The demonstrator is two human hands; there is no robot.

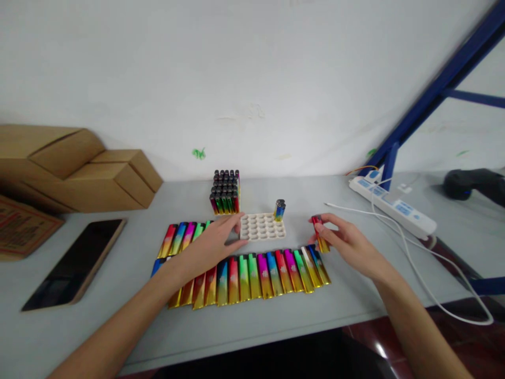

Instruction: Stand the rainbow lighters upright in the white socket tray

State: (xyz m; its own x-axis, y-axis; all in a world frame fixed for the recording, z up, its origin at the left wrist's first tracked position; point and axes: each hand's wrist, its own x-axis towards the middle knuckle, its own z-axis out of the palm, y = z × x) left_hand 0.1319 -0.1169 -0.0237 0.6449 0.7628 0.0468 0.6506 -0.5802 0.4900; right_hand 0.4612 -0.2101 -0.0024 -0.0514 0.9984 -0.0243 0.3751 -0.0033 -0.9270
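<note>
My right hand (pixel 335 237) grips a red-and-gold lighter (pixel 322 238) between thumb and fingers, just right of the front row. With thumb and fingers apart, my left hand (pixel 221 237) rests at the left edge of a cream tray (pixel 258 231) with rows of oval slots. Two blue-and-gold lighters (pixel 280 211) stand upright in the tray's far right corner. Along the front lies a row of multicoloured lighters (pixel 252 276), their dark tops pointing away from me. A second, shorter row of lighters (pixel 177 237) lies behind it at the left, partly hidden by my left hand and forearm.
Behind the tray stands a block of upright lighters (pixel 225 192). Cardboard boxes (pixel 79 173) and a dark-screened phone (pixel 74 263) are at the left. At the right lie a white power strip (pixel 394 205), a looping white cable (pixel 410 252) and a blue metal frame (pixel 418 105).
</note>
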